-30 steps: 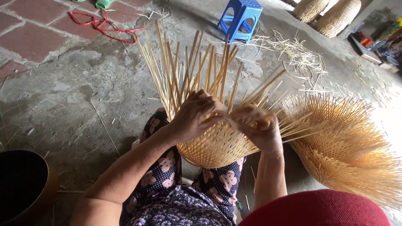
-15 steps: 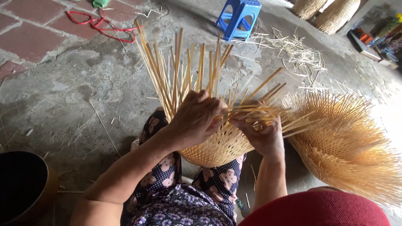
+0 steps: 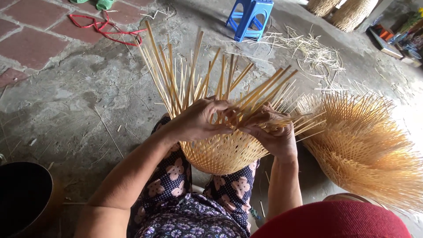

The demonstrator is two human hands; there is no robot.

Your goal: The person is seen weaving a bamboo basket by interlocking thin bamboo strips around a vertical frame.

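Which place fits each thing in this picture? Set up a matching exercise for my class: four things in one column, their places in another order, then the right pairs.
Things:
1. Half-woven basket
2. Blue stool
3. Red cord
4. Dark pot

Places:
A. On the brick paving, top left
B. Bottom left corner, beside the left arm
C. On the lap, under the left hand and right hand
D. On the concrete floor, top centre

Pairs: 1-C, 2-D, 3-A, 4-B
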